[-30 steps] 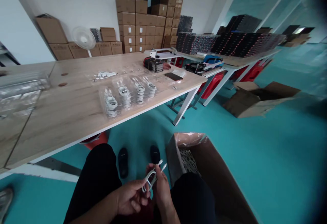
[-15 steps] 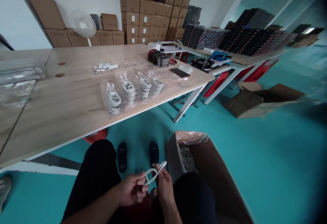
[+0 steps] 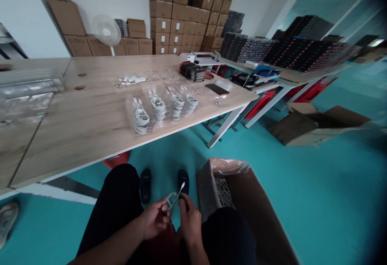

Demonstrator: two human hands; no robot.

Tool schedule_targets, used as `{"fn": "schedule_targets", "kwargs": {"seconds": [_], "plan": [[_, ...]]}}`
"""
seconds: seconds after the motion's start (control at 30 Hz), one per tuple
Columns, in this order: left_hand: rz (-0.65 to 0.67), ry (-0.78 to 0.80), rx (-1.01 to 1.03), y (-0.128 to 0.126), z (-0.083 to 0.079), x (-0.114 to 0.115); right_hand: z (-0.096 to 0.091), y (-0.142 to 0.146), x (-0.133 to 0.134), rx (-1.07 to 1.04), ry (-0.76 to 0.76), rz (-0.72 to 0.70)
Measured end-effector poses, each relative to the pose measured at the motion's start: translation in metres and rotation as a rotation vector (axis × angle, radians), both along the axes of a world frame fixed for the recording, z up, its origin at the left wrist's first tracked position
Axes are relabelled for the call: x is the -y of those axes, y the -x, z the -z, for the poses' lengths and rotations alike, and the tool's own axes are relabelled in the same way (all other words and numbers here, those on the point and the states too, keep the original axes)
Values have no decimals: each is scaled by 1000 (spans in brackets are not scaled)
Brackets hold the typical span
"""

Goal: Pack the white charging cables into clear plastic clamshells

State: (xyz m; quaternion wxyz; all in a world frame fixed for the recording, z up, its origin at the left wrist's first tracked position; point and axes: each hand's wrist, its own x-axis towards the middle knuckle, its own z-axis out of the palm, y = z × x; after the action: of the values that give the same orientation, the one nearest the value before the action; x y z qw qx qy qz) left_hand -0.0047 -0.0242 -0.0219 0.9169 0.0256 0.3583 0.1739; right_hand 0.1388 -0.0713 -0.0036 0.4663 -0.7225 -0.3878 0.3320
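White cable sat looped in the pinching fingertips of the left hand, its plug just beyond the loosely curled fingers of the right hand, whose contact I could not tell. A light, steady pinch seemed best for keeping the loop even; right of both hands' fingers, a carton held pale cables.

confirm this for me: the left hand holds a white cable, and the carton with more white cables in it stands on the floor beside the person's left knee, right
Not quite: the head view shows the carton with more white cables standing on the floor beside the person's right knee, not the left. The left hand does hold a white cable.
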Motion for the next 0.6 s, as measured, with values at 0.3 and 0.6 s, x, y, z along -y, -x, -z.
{"fn": "schedule_targets", "kwargs": {"seconds": [0.3, 0.6], "plan": [[133, -187, -164, -5, 0, 8, -2, 4, 2, 361, -70, 4], [173, -535, -486, 2, 5, 14, -15, -3, 7, -39, -156, 138]]}}
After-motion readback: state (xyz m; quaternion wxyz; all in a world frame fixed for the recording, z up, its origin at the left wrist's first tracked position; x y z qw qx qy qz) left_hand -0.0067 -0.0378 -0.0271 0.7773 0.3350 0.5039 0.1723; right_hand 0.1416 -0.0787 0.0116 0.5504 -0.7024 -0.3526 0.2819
